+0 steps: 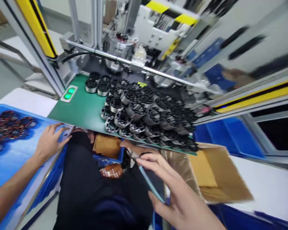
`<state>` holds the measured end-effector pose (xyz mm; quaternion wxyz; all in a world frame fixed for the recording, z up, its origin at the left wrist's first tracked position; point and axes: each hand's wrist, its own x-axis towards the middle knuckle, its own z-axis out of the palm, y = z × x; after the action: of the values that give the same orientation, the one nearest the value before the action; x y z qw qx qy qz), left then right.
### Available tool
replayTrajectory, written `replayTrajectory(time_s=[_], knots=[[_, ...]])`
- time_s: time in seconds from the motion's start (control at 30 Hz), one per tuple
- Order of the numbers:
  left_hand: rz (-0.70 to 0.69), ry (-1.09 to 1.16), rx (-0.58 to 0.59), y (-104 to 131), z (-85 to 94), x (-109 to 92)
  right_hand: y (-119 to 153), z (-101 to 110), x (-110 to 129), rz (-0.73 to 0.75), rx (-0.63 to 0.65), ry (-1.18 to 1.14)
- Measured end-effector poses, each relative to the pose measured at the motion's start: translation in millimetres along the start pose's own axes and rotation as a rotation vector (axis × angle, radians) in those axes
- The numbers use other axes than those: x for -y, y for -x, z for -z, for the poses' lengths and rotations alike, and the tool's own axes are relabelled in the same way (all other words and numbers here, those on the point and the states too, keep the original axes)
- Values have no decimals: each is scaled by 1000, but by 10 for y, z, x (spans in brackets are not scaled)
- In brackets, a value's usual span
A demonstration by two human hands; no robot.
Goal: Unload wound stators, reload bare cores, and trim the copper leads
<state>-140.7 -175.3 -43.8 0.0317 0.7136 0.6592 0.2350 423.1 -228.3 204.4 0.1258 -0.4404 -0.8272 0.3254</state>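
Observation:
My left hand [50, 140] lies with fingers spread at the near right corner of a blue tray [44, 127], touching its edge. In that tray are several dark rings with copper-coloured windings [12, 124]. My right hand [170, 182] hovers in front of the bench edge, its thumb apart from its fingers. A light blue strip [150, 183] shows in the gap between them; whether it is touched cannot be seen. Close to the fingertips is a thin dark object [131, 154], too blurred to name. Black-and-silver slotted rings [135, 110], like motor stator cores, stand stacked on the green bench top [79, 107].
Behind the stack rises a machine with metal cylinders [120, 48] and a cross rail [144, 67]. Yellow-black posts flank it. Two green-lit buttons [69, 93] sit at the left. An open cardboard box [230, 179] stands at right; a blue bin [121, 155] is under the bench.

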Motion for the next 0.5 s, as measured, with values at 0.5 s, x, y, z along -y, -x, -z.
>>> replayTrajectory(time_s=[0.5], knots=[[-15,-20,-24,-624,-228,-126,-894,1034,-533,84,-416,368]])
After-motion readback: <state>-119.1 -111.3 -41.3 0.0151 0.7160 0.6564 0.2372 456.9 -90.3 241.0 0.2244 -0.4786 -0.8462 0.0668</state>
